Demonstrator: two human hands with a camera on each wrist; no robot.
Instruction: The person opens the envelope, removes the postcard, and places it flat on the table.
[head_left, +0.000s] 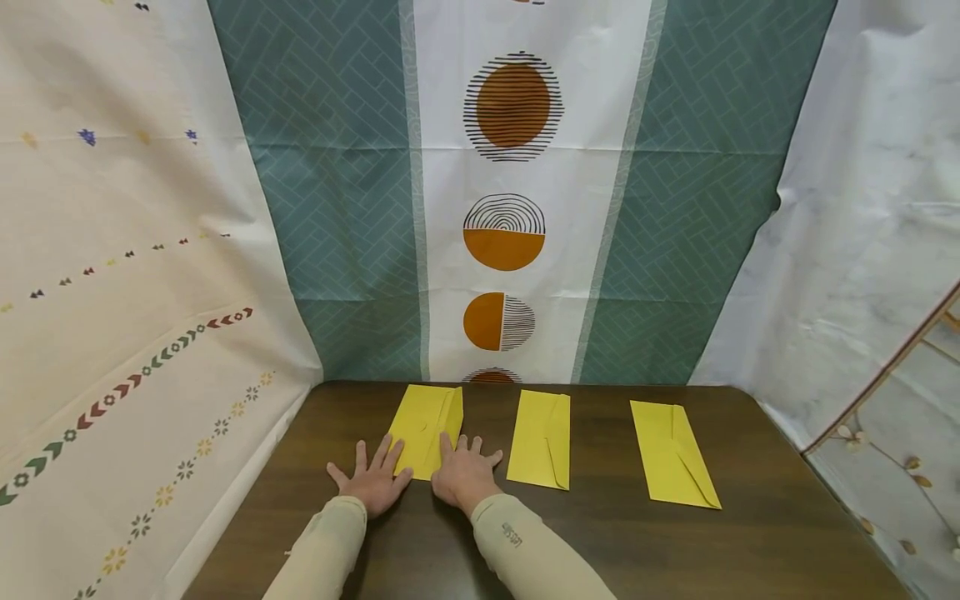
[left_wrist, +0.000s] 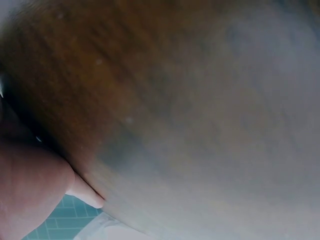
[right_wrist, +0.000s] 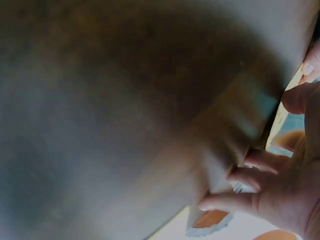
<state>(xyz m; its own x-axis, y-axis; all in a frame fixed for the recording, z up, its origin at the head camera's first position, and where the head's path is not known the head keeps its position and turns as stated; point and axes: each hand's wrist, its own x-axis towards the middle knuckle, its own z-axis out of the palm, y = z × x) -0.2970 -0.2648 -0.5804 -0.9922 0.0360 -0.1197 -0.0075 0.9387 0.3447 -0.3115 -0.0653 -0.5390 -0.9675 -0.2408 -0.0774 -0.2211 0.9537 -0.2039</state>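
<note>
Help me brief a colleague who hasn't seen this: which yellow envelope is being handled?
On the dark wooden table, three yellow envelopes lie in a row before the patterned curtain. It is the leftmost envelope. Only this one has the left hand and right hand resting flat at its near edge.

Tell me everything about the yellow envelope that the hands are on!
The leftmost yellow envelope looks like plain paper, long and narrow. It lies flat on the dark wooden table, back side up, pointing away from the person, slightly tilted, near the patterned curtain. Its flap shows as a fold along the right side. The left hand and the right hand rest on its near end with fingers spread.
</note>
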